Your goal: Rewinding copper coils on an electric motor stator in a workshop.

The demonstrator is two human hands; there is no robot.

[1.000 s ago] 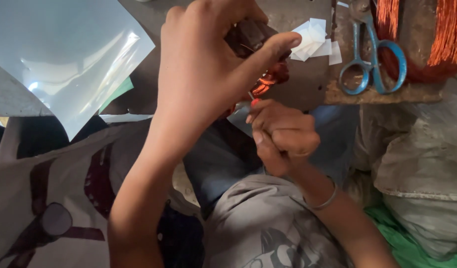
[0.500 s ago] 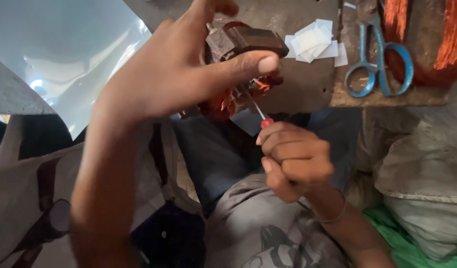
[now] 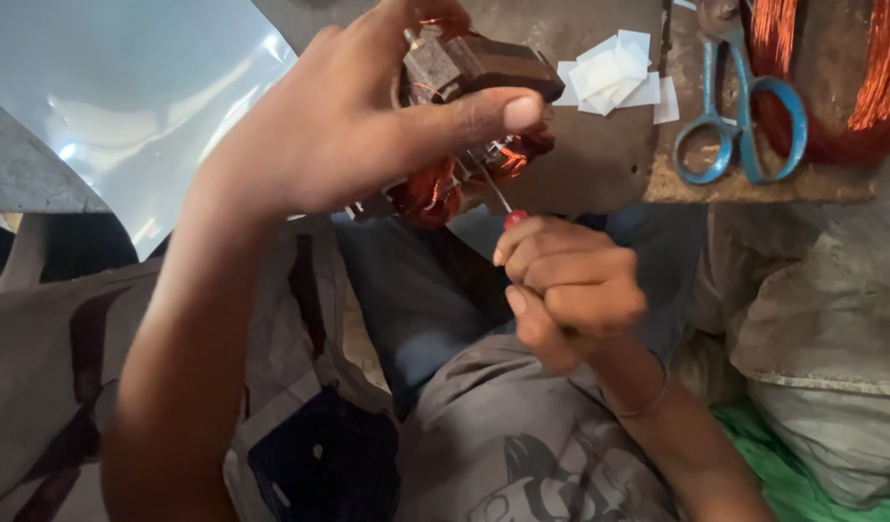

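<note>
While the left hand (image 3: pixel 368 126) wraps its fingers and a long flat thumb around a small motor core (image 3: pixel 474 72), that blocky piece of dark, dull metal sits raised above the lap, close to the near edge of the workbench (image 3: pixel 600 164). Bunches of glossy copper wire (image 3: pixel 430 193) bulge out of the core's underside in rounded orange loops, and a few loose strands curl near the thumb. The right hand (image 3: pixel 571 290) is clenched in a tight fist around a thin tool (image 3: pixel 503 208), of which only a small red handle tip and a slim, bright metal shaft show; the shaft slants up into the windings just below the core. On the bench's rough, grey-brown top lies a little heap of white paper squares (image 3: pixel 614 77), flat and overlapping, and to their right a pair of scissors (image 3: pixel 740 126) with worn blue loop handles. Behind the scissors stand coils (image 3: pixel 885 68) of fine copper wire, ridged and shiny. A large smooth sheet (image 3: pixel 116 106) of pale, slightly reflective film curves away on the left, and coarse woven sacks (image 3: pixel 822 338) are heaped on the right over something green.
</note>
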